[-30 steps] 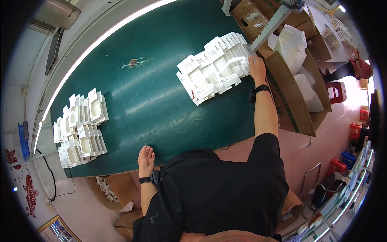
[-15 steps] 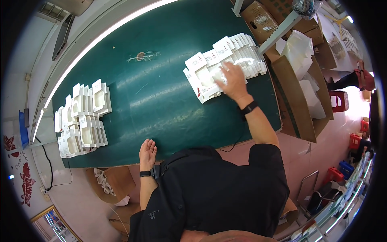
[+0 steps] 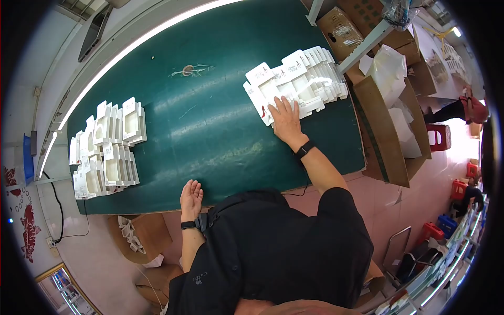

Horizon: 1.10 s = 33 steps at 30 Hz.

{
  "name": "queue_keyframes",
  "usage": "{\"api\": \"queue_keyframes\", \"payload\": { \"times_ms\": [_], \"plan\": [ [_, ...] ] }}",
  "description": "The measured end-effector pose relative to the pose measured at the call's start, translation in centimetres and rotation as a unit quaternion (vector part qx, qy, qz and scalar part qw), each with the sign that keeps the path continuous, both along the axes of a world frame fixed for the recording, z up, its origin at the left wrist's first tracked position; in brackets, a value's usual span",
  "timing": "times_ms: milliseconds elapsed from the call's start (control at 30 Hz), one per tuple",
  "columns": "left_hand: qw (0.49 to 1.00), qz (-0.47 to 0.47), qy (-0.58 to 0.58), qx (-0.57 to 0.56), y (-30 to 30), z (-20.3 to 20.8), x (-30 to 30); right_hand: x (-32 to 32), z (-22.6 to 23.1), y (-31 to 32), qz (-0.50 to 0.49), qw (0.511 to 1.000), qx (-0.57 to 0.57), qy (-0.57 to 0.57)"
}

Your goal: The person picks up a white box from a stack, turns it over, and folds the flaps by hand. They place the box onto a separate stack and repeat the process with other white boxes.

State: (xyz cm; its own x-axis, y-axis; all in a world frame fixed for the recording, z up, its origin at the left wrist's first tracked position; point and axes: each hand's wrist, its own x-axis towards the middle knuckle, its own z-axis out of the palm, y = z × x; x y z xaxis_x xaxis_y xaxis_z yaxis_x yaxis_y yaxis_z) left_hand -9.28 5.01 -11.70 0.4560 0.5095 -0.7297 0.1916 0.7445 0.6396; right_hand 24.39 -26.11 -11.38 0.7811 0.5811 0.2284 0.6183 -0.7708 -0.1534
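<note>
My right hand [image 3: 287, 121] reaches over the table, its fingers spread and resting on the near edge of a row of white box-like trays [image 3: 261, 75]. These trays overlap one another, with small printed pictures on their flat tabs and shallow recesses below. Part of the nearest tray is covered by my fingers. My left hand [image 3: 191, 196] stays by the table's front edge with its palm turned up and fingers stretched out; it holds nothing. On the left side of the table stand two groups of similar white trays, an upper group [image 3: 134, 123] and a lower group [image 3: 111, 165].
The green tabletop [image 3: 210, 142] lies between the tray groups. A metal post [image 3: 365, 47] rises at its right edge, beside a large open carton [image 3: 386, 131] with white sheets. Under the left side is another carton [image 3: 152, 236] holding white pieces. A person [image 3: 472, 107] stands far right.
My right hand has moved left and toward me along the trays, and its fingers now rest on the near edge. The left hand keeps its place. The view has shifted slightly.
</note>
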Motion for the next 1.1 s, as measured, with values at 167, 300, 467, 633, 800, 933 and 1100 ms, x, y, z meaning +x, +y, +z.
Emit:
{"api": "queue_keyframes", "payload": {
  "times_ms": [167,300,467,633,800,933,1100],
  "plan": [
    [1.0,0.001,-0.009,-0.004,0.0,-0.3,0.1,-2.2,1.9,-0.1,-0.014,0.994,0.086,0.059],
    [1.0,-0.009,-0.011,-0.005,0.0,-0.4,0.4,-3.3,3.0,0.5,0.02,0.996,0.085,0.031],
    [1.0,-0.01,-0.015,0.001,0.1,-0.5,0.5,-4.8,-1.1,3.9,0.193,0.968,0.137,0.088],
    [1.0,-0.002,-0.024,-0.002,0.3,-0.7,-0.4,-4.8,-4.4,8.2,0.092,0.944,0.216,0.232],
    [1.0,0.013,-0.028,-0.001,0.3,-0.7,-1.4,-0.8,-5.2,10.4,-0.09,0.919,0.269,0.274],
    [0.999,0.022,-0.036,-0.001,0.3,-0.7,-1.8,1.8,-5.1,10.6,-0.14,0.891,0.313,0.296],
    [0.999,0.024,-0.034,-0.002,0.6,-0.9,-1.9,4.2,-5.0,8.9,-0.175,0.883,0.329,0.286]
  ]
}}
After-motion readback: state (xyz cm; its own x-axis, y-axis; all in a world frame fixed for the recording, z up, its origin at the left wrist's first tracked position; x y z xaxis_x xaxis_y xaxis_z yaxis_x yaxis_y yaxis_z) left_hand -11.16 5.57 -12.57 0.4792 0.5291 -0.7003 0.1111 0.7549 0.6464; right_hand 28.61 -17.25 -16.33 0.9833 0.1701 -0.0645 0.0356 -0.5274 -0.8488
